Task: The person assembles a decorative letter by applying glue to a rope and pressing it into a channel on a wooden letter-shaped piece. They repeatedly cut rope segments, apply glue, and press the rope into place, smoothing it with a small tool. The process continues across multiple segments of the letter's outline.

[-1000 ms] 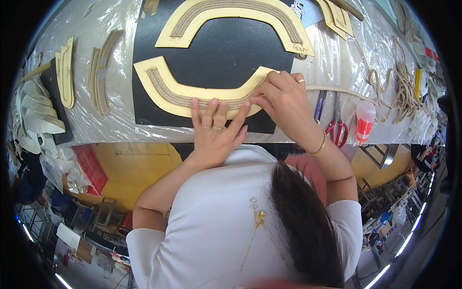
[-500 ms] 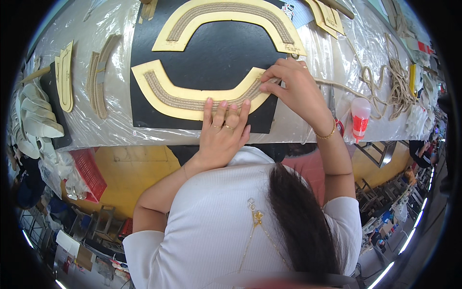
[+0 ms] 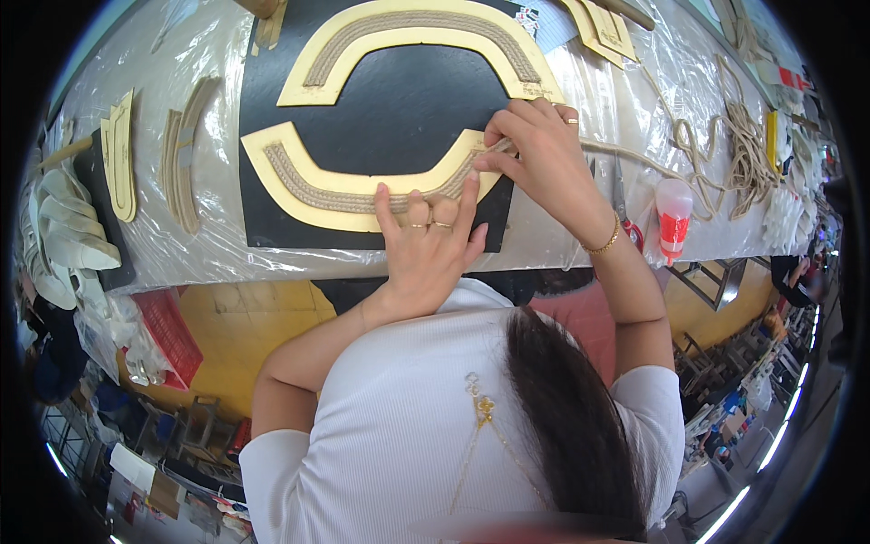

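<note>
Left hand point(image 3: 426, 249) presses flat, open, on the curved yellow piece point(image 3: 299, 186); right hand point(image 3: 535, 154) pinches the braided rope point(image 3: 362, 195) onto it

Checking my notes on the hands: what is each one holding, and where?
Right hand pinches the cord where it meets the yellow piece; left hand presses it flat.

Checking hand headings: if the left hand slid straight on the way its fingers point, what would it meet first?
The left hand already presses the near yellow frame; beyond it probably comes the bare black board.
</note>
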Tool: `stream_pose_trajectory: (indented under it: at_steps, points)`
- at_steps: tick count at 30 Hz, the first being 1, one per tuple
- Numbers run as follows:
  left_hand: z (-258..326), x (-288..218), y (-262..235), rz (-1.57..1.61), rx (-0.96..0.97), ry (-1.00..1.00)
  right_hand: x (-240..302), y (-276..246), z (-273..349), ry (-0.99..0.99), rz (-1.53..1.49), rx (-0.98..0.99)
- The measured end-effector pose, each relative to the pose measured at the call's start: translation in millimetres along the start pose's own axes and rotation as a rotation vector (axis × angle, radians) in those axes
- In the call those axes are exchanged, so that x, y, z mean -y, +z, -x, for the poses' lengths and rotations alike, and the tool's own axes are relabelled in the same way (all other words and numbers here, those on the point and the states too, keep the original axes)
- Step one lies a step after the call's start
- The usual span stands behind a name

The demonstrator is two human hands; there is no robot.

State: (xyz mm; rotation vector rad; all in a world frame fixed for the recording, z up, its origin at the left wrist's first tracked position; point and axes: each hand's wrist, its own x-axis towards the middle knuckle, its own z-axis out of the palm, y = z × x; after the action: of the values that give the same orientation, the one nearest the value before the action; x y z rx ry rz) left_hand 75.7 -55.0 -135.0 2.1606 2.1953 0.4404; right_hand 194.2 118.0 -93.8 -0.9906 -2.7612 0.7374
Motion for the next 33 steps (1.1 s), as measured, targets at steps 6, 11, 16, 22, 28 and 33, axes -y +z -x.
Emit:
stream_pose_trajectory:
  at_steps: [6,11,16,22,28,33]
  points:
    - [-7,9,2,0.089,-0.058,0.057,-10,-7,-10,-0.036,-0.1,0.139]
    - [-7,15,7,0.193,0.004,0.082,0,-6,-12,0.009,0.143,0.109]
    - [-8,18,4,0.208,0.147,0.101,4,-1,-16,0.095,0.189,0.012]
    - [-20,25,-8,0.241,0.13,0.157,-23,-17,57,0.244,-0.227,-0.325]
    - [-40,33,-26,0.251,0.037,-0.051,-32,-37,194,0.877,0.076,-0.132]
    - [-52,27,-28,0.256,0.208,-0.189,-43,-13,207,0.874,0.115,-0.133]
